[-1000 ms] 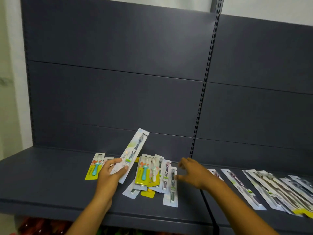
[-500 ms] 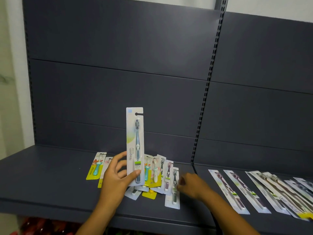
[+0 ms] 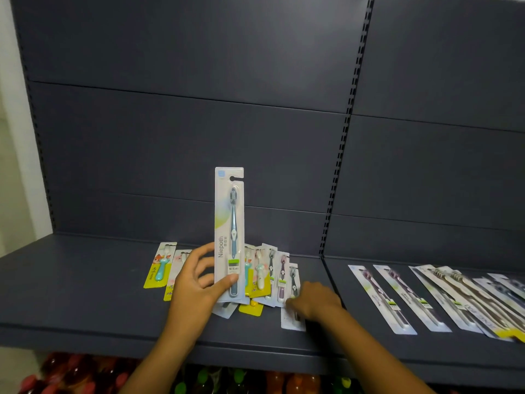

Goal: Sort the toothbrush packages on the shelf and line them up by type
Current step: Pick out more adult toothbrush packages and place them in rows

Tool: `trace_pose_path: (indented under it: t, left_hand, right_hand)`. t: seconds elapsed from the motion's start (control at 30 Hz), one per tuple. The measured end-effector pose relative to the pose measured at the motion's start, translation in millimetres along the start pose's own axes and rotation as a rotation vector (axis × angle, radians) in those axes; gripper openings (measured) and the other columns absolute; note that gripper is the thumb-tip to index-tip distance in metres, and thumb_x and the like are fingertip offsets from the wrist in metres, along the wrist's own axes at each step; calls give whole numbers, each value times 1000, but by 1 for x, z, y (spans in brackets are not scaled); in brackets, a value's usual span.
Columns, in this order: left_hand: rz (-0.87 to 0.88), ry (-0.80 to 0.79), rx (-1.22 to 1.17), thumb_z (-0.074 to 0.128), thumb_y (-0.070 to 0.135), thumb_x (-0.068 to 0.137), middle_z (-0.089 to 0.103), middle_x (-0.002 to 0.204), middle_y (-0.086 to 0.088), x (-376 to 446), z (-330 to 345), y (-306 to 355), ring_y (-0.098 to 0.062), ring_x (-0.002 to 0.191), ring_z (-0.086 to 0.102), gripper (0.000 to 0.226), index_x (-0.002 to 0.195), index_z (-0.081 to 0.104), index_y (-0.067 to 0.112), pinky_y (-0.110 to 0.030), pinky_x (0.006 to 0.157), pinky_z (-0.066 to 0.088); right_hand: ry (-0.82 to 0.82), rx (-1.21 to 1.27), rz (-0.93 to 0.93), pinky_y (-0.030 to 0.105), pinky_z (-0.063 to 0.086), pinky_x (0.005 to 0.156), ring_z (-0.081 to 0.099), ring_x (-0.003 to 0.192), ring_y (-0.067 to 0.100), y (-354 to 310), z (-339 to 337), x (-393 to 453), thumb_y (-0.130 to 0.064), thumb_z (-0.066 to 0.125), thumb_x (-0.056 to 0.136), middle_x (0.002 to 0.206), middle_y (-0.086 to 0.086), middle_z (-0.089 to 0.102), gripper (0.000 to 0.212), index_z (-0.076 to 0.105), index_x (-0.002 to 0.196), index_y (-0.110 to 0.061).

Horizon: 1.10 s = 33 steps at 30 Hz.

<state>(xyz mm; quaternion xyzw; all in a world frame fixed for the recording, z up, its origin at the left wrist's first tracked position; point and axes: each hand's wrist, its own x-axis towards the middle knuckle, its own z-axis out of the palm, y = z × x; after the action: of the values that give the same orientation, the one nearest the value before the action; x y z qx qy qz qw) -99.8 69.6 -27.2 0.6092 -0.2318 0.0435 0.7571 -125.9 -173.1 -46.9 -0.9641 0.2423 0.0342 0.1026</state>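
Observation:
My left hand point(image 3: 196, 282) holds a long white package with a blue toothbrush point(image 3: 229, 223) upright above the dark shelf point(image 3: 85, 294). Behind it lies a mixed pile of packages point(image 3: 270, 274), some yellow-backed with short brushes, some long and white. My right hand point(image 3: 312, 301) rests on the lower end of a long white package point(image 3: 292, 282) at the pile's right edge; its fingers are curled on it. Two short-brush packages, one with a teal brush point(image 3: 160, 265), lie side by side left of my left hand. A row of long packages point(image 3: 412, 297) lies on the right shelf section.
A slotted upright post point(image 3: 341, 166) divides the grey back panel into two sections. Below the shelf's front edge, coloured bottles point(image 3: 85, 376) show on a lower level. A pale wall point(image 3: 14, 166) borders the shelf on the left.
My left hand lifted the blue-toothbrush package from a tilt to upright. My right hand moved down onto the package at the pile's right edge.

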Motion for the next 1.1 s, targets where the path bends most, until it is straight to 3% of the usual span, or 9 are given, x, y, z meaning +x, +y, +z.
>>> trace_pose_path:
  t: [0.13,0.27,0.37,0.47,0.6,0.67,0.8,1.0,1.1]
  left_hand:
    - [-6,-10,11,74,-2,77,72,106,3,-2,0,0,-14,97,72,57,126,53,22,-25,67,60]
    - [-8,-32,-1,73,-2,77,73,107,1,-4,7,-3,-17,96,72,59,127,52,21,-24,68,60]
    - [-3,-63,-26,73,-4,78,72,109,-4,-6,19,-4,-20,97,72,61,129,51,21,-24,69,59]
    - [-1,-88,-45,73,-4,78,71,111,-6,-11,34,-5,-21,99,72,63,128,50,26,-26,70,60]
    - [17,-123,-52,73,-5,78,70,113,-2,-19,61,-6,-18,101,71,72,134,48,32,-25,71,60]
    - [29,-138,-45,73,-5,78,69,115,4,-22,76,-6,-13,102,70,75,136,47,34,-23,73,59]
    - [37,-188,-11,74,-1,79,65,117,19,-29,112,-5,-6,107,66,75,137,47,37,-22,76,59]
    - [26,-222,-15,71,-3,81,66,116,11,-45,174,0,-7,103,68,70,137,49,33,-23,73,59]
    - [21,-230,-31,69,-4,82,70,111,8,-58,213,1,-13,103,69,69,137,48,32,-25,75,60]
  right_hand:
    - [46,94,80,34,47,84,57,115,29,8,-5,-2,-53,53,90,128,8,58,54,52,125,-12]
    - [188,291,130,35,46,78,57,112,35,27,-17,-6,-38,58,90,123,14,57,65,33,138,-2]
    - [309,428,15,35,48,66,60,85,27,44,-24,-11,-20,55,92,96,8,58,40,36,125,-7]
    - [416,592,-92,40,52,66,59,71,20,59,-25,-20,-12,49,95,94,8,60,23,36,113,-19]
    - [441,908,-183,16,50,54,62,77,6,77,-28,-40,-5,44,98,103,-2,60,25,42,117,-22]
    - [432,1019,-209,11,48,61,63,78,-5,89,-30,-47,-1,45,98,105,-8,60,28,46,119,-20]
    - [495,1144,-254,15,51,74,63,92,-4,123,-39,-57,-4,49,98,112,-11,62,29,51,118,-26]
    - [599,1209,-325,29,54,87,61,109,13,182,-57,-71,-3,54,96,119,-6,62,33,54,117,-29]
    - [619,1218,-351,28,54,89,62,110,12,222,-68,-84,0,54,95,120,-6,62,34,54,116,-26]
